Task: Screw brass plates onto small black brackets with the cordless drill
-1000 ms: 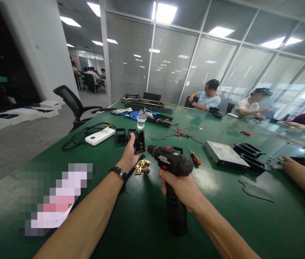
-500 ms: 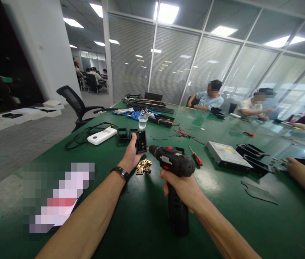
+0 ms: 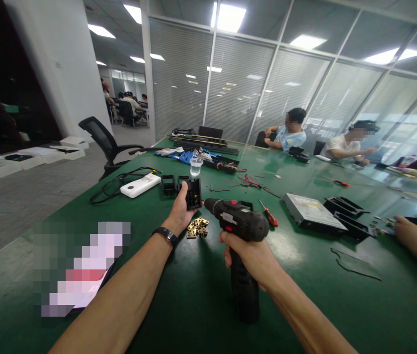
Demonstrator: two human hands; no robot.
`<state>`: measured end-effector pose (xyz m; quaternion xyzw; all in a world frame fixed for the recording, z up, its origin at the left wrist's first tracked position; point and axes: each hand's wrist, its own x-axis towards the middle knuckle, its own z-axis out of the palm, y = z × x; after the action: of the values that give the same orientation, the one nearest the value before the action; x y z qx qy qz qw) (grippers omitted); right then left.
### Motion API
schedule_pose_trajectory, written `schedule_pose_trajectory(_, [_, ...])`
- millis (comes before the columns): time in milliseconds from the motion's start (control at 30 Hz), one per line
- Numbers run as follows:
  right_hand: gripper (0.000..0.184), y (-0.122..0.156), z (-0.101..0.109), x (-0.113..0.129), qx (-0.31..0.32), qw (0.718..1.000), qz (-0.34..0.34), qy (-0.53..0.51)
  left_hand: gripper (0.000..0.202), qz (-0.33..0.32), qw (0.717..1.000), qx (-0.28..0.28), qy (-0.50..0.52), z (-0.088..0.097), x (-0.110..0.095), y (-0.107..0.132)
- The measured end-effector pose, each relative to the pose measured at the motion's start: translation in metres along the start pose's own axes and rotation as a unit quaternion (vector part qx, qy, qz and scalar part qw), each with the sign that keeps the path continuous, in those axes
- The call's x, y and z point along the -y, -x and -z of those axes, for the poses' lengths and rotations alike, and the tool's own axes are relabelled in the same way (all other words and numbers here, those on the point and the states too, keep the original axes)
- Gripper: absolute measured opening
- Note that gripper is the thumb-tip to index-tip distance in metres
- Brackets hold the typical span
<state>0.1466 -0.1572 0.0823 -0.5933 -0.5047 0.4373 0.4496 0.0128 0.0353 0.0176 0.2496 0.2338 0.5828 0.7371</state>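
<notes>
One black drill (image 3: 239,219) sits in the right hand (image 3: 248,255), with fingers curled around its grip. Part of that hand is hidden, so I can't tell if a finger is pushing the trigger. Just past the drill's nose, the left hand (image 3: 182,211) holds up a small black box (image 3: 194,191), thumb along its left side. The rest of its fingers are mostly hidden by the box.

Not much has changed in the last second. The view slid a little, but the drill and box stayed lined up the same way. So the work looks to be still at the same spot on the box. The drill's tip is too small to see if it touches, and the box's inside is dark.

Below the box, a pile of gold pieces (image 3: 196,227) lies on the green table (image 3: 179,305). Off to the right, another person's hand (image 3: 412,231) is blurry, and the arm is cut off. Far back, a person in light blue (image 3: 291,137) has moved an arm.
</notes>
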Motion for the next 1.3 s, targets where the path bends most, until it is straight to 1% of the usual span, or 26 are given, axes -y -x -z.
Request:
schedule_pose_trajectory(267, [0.01, -0.0003, 0.0004, -0.0004, 0.006, 1.0, 0.007, -0.003, 0.045, 0.0, 1.0, 0.005, 0.011, 0.0011, 0.0007, -0.0018])
schedule_pose_trajectory(433, [0.015, 0.0003, 0.0, 0.0006, 0.002, 1.0, 0.0, 0.008, 0.046, -0.003, 1.0, 0.001, 0.0, 0.0008, 0.0002, -0.0003])
schedule_pose_trajectory(567, [0.018, 0.0016, -0.0002, 0.0026, 0.002, 1.0, 0.007, 0.017, 0.044, -0.003, 1.0, 0.004, 0.006, 0.0001, -0.0002, 0.0003])
schedule_pose_trajectory(733, [0.016, 0.0005, -0.001, 0.0023, 0.002, 1.0, 0.002, 0.013, 0.045, -0.003, 1.0, 0.003, 0.005, 0.0007, 0.0003, -0.0005])
schedule_pose_trajectory(867, [0.02, -0.0011, -0.0008, 0.0012, 0.003, 1.0, 0.002, 0.024, 0.046, -0.002, 1.0, 0.01, 0.001, 0.0018, 0.0008, -0.0021])
schedule_pose_trajectory(1000, [0.017, -0.0001, -0.0001, 0.0026, 0.003, 1.0, 0.011, 0.023, 0.044, -0.001, 1.0, 0.011, 0.012, 0.0027, 0.0012, -0.0032])
schedule_pose_trajectory(1200, [0.018, 0.0024, 0.0, 0.0069, -0.004, 0.999, -0.008, 0.032, 0.048, -0.001, 1.0, 0.001, -0.008, 0.0024, 0.0013, -0.0016])
schedule_pose_trajectory(1300, [0.019, 0.0028, -0.0006, 0.0084, -0.002, 0.999, -0.007, 0.032, 0.047, -0.001, 1.0, 0.001, 0.003, 0.0021, 0.0015, -0.002])
